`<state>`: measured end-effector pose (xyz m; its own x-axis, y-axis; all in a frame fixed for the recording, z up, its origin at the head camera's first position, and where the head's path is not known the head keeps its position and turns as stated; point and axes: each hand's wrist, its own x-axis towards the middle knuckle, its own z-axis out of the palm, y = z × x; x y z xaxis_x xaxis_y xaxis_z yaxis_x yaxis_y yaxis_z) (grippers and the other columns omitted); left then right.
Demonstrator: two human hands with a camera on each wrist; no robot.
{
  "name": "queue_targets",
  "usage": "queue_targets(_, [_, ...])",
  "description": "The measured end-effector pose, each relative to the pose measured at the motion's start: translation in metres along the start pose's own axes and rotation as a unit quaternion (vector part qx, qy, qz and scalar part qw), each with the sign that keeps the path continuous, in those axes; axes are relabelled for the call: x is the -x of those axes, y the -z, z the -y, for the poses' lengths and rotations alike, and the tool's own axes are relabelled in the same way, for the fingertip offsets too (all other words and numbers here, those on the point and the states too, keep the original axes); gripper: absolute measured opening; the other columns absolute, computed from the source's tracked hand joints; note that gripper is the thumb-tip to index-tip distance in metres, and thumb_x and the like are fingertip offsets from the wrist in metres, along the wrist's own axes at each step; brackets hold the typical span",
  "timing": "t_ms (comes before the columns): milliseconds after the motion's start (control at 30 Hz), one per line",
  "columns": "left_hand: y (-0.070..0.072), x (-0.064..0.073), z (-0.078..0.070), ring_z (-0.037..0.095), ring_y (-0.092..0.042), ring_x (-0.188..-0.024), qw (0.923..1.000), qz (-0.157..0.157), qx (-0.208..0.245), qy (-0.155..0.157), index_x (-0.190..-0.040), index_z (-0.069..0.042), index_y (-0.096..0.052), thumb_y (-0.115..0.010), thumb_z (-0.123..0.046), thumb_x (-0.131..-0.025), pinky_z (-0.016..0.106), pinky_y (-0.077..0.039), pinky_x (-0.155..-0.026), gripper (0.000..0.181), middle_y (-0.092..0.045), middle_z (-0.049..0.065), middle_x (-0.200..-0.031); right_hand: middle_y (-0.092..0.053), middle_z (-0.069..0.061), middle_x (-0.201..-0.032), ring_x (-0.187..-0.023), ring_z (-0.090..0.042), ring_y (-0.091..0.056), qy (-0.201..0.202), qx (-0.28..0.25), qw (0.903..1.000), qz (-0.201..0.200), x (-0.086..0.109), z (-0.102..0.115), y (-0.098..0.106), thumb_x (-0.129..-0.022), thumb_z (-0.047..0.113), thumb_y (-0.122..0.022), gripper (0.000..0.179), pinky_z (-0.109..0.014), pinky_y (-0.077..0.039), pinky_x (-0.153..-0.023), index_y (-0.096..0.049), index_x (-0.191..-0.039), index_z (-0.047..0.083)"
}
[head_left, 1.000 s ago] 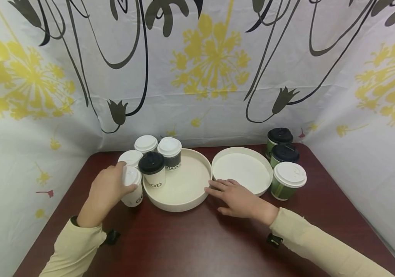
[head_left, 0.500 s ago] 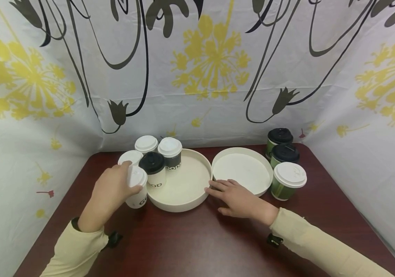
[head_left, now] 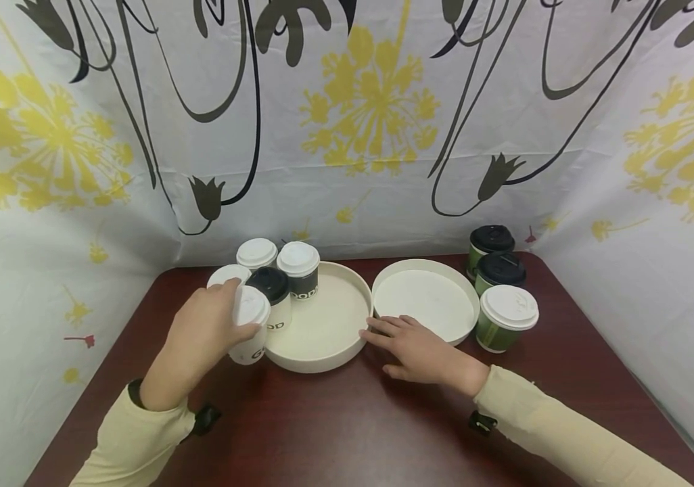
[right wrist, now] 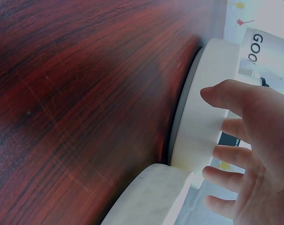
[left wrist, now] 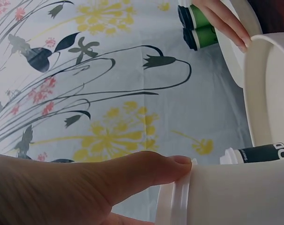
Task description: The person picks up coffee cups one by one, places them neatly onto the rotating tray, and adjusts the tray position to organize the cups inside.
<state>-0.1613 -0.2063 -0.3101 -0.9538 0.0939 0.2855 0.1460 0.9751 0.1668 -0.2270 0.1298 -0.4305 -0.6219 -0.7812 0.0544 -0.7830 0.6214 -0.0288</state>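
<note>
My left hand (head_left: 201,335) grips a white paper cup (head_left: 248,349) near its white lid; in the left wrist view the thumb lies along the lid's edge. That cup is at the left tray's front-left rim; whether it touches the table I cannot tell. In the round cream left tray (head_left: 331,321) stand a black-lidded white cup (head_left: 279,312) and a dark-sleeved cup with a white lid (head_left: 303,281). With fingers spread and extended, my right hand (head_left: 417,350) rests at the left tray's right rim, by where the right tray (head_left: 426,301) adjoins.
Behind the left hand are two more white-lidded cups (head_left: 256,253), partly hidden. Three green cups line the right tray's right side, two with black lids (head_left: 501,269) and a front one with a white lid (head_left: 502,328). A patterned cloth (head_left: 347,203) encloses the dark wooden table (head_left: 335,433).
My left hand has carried the white cup a little to the right, so it now covers more of the left tray's rim and the black-lidded cup. The right hand has stayed still.
</note>
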Motion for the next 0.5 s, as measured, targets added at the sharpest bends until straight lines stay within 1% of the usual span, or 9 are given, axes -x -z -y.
queue_targets(200, [-0.002,-0.006,-0.007,0.037,-0.067,-0.085,0.9998,-0.004,0.008,-0.018,-0.117,0.004,-0.06,-0.087,-0.028,-0.068,0.051,-0.054,-0.068,0.064,-0.07,0.023,-0.097,-0.044,-0.011,-0.155,-0.141,-0.032,-0.045,0.002,0.004,1.0,-0.003,0.0,0.0,0.0,-0.087,0.033,-0.072,0.069,-0.052,-0.04,-0.112,-0.044,-0.149,0.02])
queue_targets(367, [-0.005,-0.013,-0.014,0.035,-0.068,-0.086,0.9991,0.0,0.025,-0.035,-0.115,0.001,-0.06,-0.086,-0.028,-0.07,0.049,-0.055,-0.068,0.06,-0.071,0.019,-0.099,-0.043,-0.011,-0.155,-0.141,-0.032,-0.045,0.003,0.005,1.0,-0.003,0.0,0.0,0.0,-0.087,0.033,-0.072,0.069,-0.052,-0.04,-0.112,-0.044,-0.149,0.02])
queue_targets(500, [-0.01,-0.019,-0.018,0.032,-0.068,-0.086,0.9972,-0.004,0.042,-0.062,-0.113,0.0,-0.061,-0.087,-0.026,-0.069,0.047,-0.055,-0.07,0.057,-0.071,0.016,-0.097,-0.043,-0.01,-0.155,-0.141,-0.032,-0.045,0.004,0.005,1.0,-0.004,0.0,0.0,0.0,-0.087,0.033,-0.072,0.069,-0.052,-0.04,-0.112,-0.044,-0.149,0.02])
